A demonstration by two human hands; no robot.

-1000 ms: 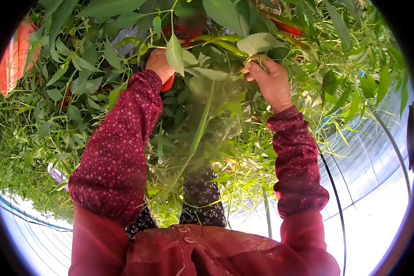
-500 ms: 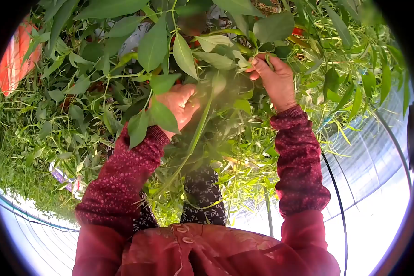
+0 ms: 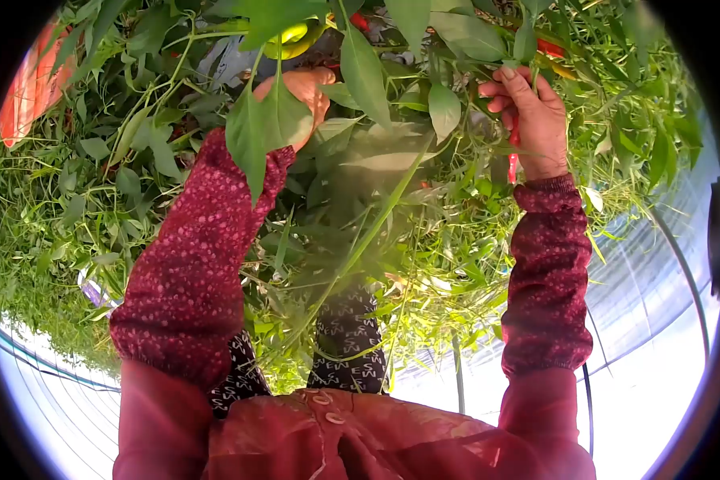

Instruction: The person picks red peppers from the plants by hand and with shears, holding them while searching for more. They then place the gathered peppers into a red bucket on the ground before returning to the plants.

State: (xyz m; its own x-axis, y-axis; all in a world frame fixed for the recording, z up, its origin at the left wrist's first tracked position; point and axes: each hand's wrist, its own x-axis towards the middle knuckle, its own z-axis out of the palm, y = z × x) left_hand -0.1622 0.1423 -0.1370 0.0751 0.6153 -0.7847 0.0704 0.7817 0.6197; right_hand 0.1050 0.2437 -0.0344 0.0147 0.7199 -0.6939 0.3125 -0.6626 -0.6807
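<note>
Greenhouse foliage all around — picking is under way: right hand closed on a red pepper, left hand half-hidden among leaves, grip unclear — next comes a clean snap.

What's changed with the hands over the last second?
The left hand dropped back from the foliage, then reached up into the leaves again. The right hand shifted up and rightward and now grips a red pepper hanging below its fist. Both arms stay raised in the pepper plant.
</note>
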